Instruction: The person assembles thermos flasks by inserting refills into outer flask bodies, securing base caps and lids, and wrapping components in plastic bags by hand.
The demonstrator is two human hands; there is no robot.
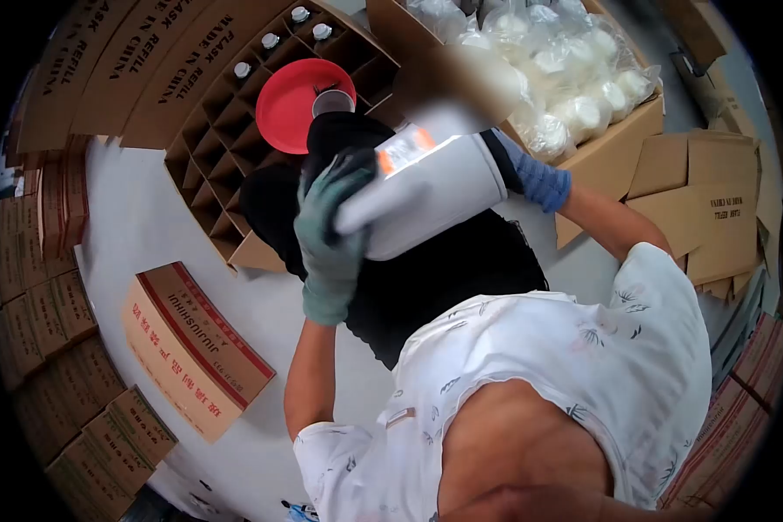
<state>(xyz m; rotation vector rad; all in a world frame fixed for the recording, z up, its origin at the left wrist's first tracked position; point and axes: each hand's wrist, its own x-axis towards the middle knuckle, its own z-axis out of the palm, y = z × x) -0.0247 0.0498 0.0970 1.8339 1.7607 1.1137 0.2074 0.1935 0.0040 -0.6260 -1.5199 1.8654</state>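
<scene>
A white cylinder (444,196), perhaps a flask, lies slantwise above my dark trousers, with an orange and white label on its upper side. My left hand (329,230), in a green glove with dark fingers, is curled at its left end; motion smears the fingertips. At the other end my right hand (511,163), in a dark glove with a blue cuff, grips the cylinder, its fingers mostly hidden behind it. Just beyond my knees, a red plate (287,104) rests on a divided carton (213,165). On that plate stands a small white cup (332,103) with dark bits beside it.
Silver-topped items (270,41) stand in several carton cells. At upper right, an open box (613,139) holds bagged white rounded pieces (574,70). Flattened cardboard (705,200) lies to the right. A red-edged carton (196,348) sits on the floor; stacked boxes (43,322) line the left.
</scene>
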